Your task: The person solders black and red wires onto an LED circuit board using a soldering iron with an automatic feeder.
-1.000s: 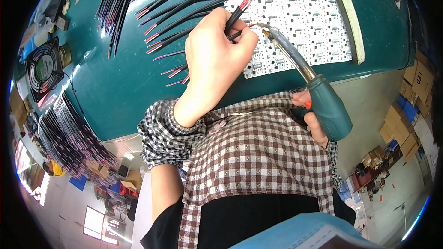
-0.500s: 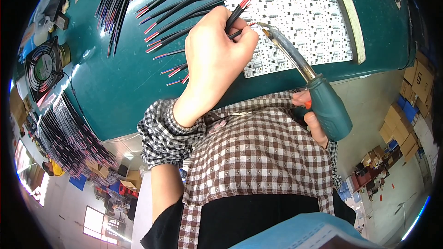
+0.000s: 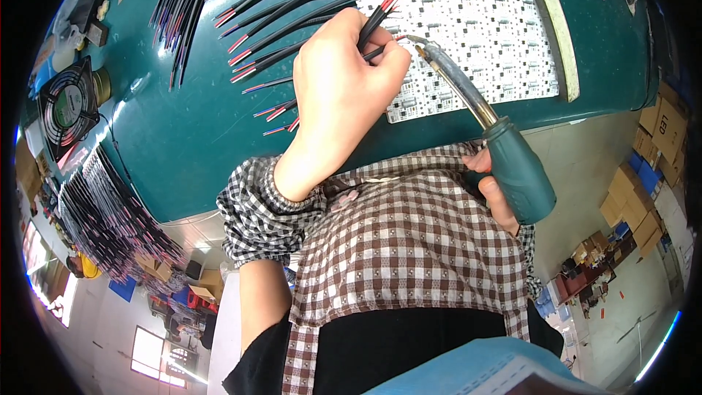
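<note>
My left hand [image 3: 344, 88] is closed round a few black cables [image 3: 375, 28] with red stripped ends, above the left edge of a white circuit board panel [image 3: 468, 22]. One cable end pokes out past the thumb and meets the bent tip of a soldering iron [image 3: 521, 172]. The iron has a thick green handle and a metal shaft. My right hand [image 3: 493, 186] grips that handle in front of the apron; most of its fingers are hidden behind it. Several more black cables [image 3: 285, 11] with red, white and blue ends lie fanned out left of the panel.
A bundle of black cables [image 3: 191, 7] lies at the far left of the green table [image 3: 190, 153]. A small black fan [image 3: 69, 108] stands at the table's left edge. More cables [image 3: 121, 212] hang beside it. A pale curved strip [image 3: 554, 25] borders the panel's right side.
The soldering iron's handle and my right hand have shifted very slightly to the left. My left hand and the cables have hardly moved.
</note>
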Available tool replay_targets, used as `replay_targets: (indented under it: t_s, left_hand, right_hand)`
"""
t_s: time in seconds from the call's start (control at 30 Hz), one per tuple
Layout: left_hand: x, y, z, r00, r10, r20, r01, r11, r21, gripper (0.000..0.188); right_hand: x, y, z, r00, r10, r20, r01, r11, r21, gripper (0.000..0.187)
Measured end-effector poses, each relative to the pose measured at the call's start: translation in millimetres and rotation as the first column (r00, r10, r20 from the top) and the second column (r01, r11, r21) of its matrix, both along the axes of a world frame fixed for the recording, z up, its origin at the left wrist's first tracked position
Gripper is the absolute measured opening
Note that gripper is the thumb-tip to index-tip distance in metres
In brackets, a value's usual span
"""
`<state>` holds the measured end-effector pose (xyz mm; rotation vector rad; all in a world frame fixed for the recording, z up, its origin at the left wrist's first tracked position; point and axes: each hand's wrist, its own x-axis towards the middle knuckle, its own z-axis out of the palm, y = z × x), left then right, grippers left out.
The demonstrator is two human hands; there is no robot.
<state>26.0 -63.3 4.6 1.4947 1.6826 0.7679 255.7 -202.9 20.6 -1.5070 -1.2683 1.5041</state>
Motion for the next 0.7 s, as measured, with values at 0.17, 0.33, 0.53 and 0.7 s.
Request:
replay_targets:
  t_s: [0.17,0.33,0.53,0.7]
  left_hand:
    - [0.2,-0.1,-1.9,1.0,0.004,0.006,-0.004,1.0,0.001,0.015]
    - [0.2,-0.9,-1.5,1.0,-0.006,-0.003,0.006,1.0,-0.02,0.015]
    - [2.1,-5.4,-3.9,0.999,0.022,0.042,-0.023,1.0,0.014,0.015]
    - [4.1,-6.3,-5.6,0.998,0.047,0.042,-0.048,0.999,0.023,0.016]
  right_hand:
    - [-10.2,9.9,7.5,0.994,-0.079,-0.081,0.084,0.995,0.056,0.076]
    - [-9.6,11.7,12.0,0.979,-0.157,-0.131,0.159,0.987,0.0,0.076]
    - [0.4,5.3,0.8,0.999,0.0,-0.054,0.005,0.996,0.085,0.076]
    - [-15.3,16.4,10.8,0.98,-0.143,-0.138,0.146,0.989,0.018,0.075]
